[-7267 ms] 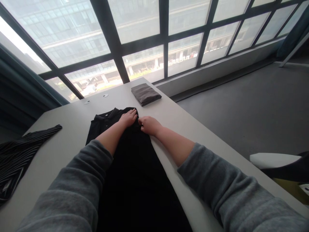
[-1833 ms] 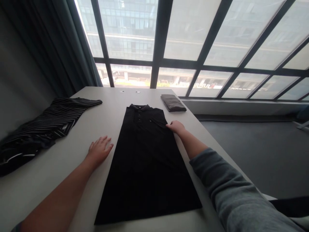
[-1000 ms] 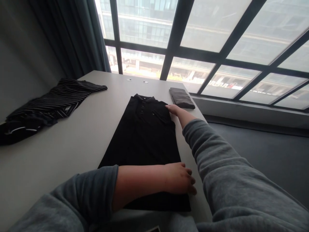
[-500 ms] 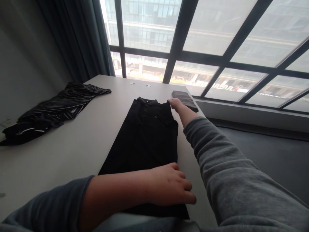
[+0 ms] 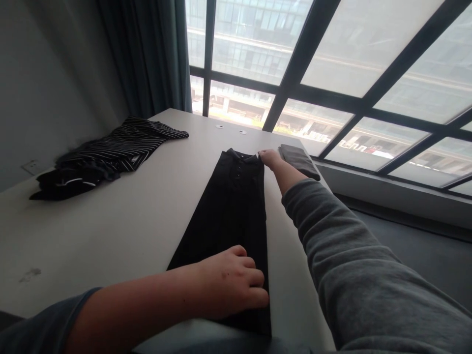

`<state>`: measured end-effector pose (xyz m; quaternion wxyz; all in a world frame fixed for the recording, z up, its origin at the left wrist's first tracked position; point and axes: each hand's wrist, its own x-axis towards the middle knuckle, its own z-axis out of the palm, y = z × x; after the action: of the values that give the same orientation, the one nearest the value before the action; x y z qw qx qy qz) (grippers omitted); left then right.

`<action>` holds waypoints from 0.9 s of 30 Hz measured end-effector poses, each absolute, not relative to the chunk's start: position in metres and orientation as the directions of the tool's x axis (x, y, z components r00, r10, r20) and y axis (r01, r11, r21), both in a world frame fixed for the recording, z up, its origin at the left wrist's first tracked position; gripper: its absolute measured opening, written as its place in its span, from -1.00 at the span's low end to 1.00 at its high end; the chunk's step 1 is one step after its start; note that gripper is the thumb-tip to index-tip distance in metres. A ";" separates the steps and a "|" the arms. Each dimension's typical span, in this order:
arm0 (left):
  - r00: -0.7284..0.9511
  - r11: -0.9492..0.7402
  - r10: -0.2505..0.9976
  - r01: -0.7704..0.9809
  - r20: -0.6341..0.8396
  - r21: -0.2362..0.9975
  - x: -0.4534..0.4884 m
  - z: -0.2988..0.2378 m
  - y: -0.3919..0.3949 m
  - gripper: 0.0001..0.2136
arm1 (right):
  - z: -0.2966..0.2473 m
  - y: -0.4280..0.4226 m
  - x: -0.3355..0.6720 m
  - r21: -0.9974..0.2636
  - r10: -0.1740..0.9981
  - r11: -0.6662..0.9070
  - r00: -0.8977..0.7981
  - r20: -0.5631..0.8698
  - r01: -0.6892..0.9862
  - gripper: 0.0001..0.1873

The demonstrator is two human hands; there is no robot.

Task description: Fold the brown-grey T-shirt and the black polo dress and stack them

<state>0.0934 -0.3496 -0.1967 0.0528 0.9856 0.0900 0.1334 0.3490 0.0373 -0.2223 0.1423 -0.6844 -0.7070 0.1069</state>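
A black polo shirt [image 5: 232,211] lies lengthwise on the white table [image 5: 147,231], its collar and buttons at the far end. At the collar end, my right hand [image 5: 270,159] pinches the right shoulder of the shirt. My left hand [image 5: 236,282] lies across the near part of the shirt, its fingers curled down at the right side; the fingertips and the cloth under them are hidden. The shirt's right side forms a nearly straight edge between the two hands.
A folded grey cloth [image 5: 299,162] lies by the table's right edge, beyond my right hand. Dark striped clothes [image 5: 125,142] are heaped at the left. Two small white discs sit near the far edge. Behind stand a curtain [image 5: 151,59] and a large window [image 5: 258,44].
The shirt's right side has come inward to the left, making it narrower. My left hand has moved left with it, while my right hand stays at the shoulder. The view has shifted slightly.
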 end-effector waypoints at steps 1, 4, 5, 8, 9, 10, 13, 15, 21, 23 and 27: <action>0.947 -0.975 0.206 0.176 0.245 0.139 0.089 -0.199 -0.350 -0.93 | -0.225 0.039 0.344 -0.337 0.999 0.038 -0.024 0.047 0.941 -0.57; 0.945 -0.960 0.250 0.214 0.210 0.183 0.077 -0.209 -0.348 -0.92 | -0.239 0.043 0.331 -0.312 0.999 0.044 -0.042 0.011 0.949 -0.56; 0.943 -0.954 0.264 0.224 0.200 0.200 0.073 -0.213 -0.346 -0.92 | -0.246 0.043 0.328 -0.305 0.999 0.048 -0.053 -0.006 0.951 -0.55; 0.943 -0.937 0.291 0.246 0.163 0.249 0.063 -0.221 -0.342 -0.89 | -0.272 0.045 0.320 -0.287 0.997 0.045 -0.061 -0.047 0.957 -0.40; 0.945 -0.932 0.293 0.248 0.147 0.266 0.060 -0.223 -0.340 -0.88 | -0.281 0.045 0.320 -0.282 0.997 0.038 -0.056 -0.056 0.959 -0.34; 0.947 -0.926 0.293 0.247 0.132 0.284 0.057 -0.225 -0.339 -0.87 | -0.290 0.045 0.319 -0.275 0.997 0.029 -0.049 -0.065 0.961 -0.30; 0.950 -0.911 0.295 0.246 0.103 0.332 0.052 -0.228 -0.338 -0.86 | -0.308 0.045 0.321 -0.251 0.996 0.003 -0.025 -0.083 0.968 -0.22; 0.953 -0.905 0.289 0.241 0.092 0.351 0.050 -0.230 -0.337 -0.86 | -0.313 0.046 0.322 -0.222 0.996 -0.021 0.001 -0.092 0.975 -0.19; 0.962 -0.890 0.268 0.228 0.050 0.394 0.047 -0.234 -0.337 -0.85 | -0.311 0.047 0.316 -0.153 0.987 -0.115 0.096 -0.127 0.981 -0.19; 0.963 -0.876 0.265 0.217 0.053 0.431 0.046 -0.234 -0.337 -0.86 | -0.308 0.046 0.316 -0.185 0.987 -0.122 0.101 -0.121 0.975 -0.20; 0.939 -0.847 0.333 0.259 0.083 0.464 0.048 -0.235 -0.334 -0.87 | -0.293 0.038 0.324 -0.256 0.994 -0.105 0.110 0.005 0.961 -0.24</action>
<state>0.0483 -0.3341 -0.2351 0.2295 0.9576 0.1544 0.0802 0.3241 0.0380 -0.2933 0.0978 -0.7384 -0.6619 0.0845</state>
